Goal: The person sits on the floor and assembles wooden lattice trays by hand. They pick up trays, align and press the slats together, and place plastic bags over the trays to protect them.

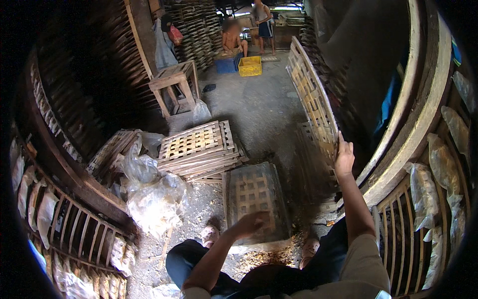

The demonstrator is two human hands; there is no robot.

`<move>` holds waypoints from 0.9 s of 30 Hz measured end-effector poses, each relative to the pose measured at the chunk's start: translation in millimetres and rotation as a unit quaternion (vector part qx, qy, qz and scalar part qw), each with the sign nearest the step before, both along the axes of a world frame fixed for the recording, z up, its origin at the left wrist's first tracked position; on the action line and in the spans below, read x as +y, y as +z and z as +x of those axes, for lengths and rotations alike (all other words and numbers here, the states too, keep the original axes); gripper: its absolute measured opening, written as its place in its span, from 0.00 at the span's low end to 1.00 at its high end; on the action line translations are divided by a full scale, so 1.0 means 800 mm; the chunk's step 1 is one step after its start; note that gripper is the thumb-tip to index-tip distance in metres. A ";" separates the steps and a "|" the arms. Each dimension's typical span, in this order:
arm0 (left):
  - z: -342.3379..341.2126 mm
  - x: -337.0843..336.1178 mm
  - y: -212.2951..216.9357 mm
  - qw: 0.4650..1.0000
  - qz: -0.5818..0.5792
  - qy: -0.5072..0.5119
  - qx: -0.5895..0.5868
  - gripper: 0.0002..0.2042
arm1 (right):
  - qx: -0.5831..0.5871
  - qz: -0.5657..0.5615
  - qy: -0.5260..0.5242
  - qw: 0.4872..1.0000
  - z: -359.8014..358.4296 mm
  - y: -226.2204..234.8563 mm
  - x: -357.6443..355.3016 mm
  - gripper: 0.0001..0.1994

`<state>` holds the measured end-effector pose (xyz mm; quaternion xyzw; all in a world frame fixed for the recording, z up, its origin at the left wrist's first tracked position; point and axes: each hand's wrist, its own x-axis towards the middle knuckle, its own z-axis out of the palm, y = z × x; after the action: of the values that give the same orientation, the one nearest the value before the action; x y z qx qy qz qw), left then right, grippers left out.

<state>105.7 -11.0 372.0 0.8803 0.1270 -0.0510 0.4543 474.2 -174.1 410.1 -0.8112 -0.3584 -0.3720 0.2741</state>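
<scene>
My right hand [344, 155] is closed on the near lower edge of a woven bamboo lattice tray [312, 94], which stands steeply tilted on its side at the right. My left hand [253, 224] hovers over or touches a dark, shallow wooden frame [259, 172] on the floor between my feet; motion smears its fingers. Through a filmy layer, a lattice pattern shows in that frame. Beyond and to the left lies a stack of woven bamboo trays [196, 144].
Crumpled clear plastic sheets [149, 189] lie beside the stack. Further off are a wooden stool [174, 87], a yellow crate [250, 66] and a blue crate [226, 65] near two people. Slatted racks with wrapped packs [425, 194] line both sides. Crumbs [266, 259] litter the floor near my feet.
</scene>
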 end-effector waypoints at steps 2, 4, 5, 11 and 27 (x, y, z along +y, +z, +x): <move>-0.004 0.013 0.007 0.992 0.000 0.047 -0.119 0.24 | -0.008 -0.013 0.025 1.000 -0.033 0.016 -0.002 0.32; 0.000 0.020 0.028 0.970 -0.055 0.090 -0.218 0.29 | -0.033 0.000 0.066 0.997 -0.068 0.030 -0.009 0.31; 0.003 0.020 0.048 0.955 -0.109 0.109 -0.255 0.32 | -0.029 -0.007 0.076 0.997 -0.087 0.030 -0.014 0.30; 0.014 -0.002 0.111 0.854 -0.305 0.219 -0.361 0.53 | -0.032 -0.120 0.183 0.975 -0.206 -0.011 -0.055 0.26; -0.037 -0.028 0.039 0.703 -0.425 0.359 -0.443 0.42 | 0.063 -0.307 0.433 0.845 -0.324 -0.051 -0.064 0.25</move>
<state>75.8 -33.7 402.9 0.4027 0.1826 0.4630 0.7682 214.9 -225.4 369.2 -0.6380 -0.7510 -0.0347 0.1665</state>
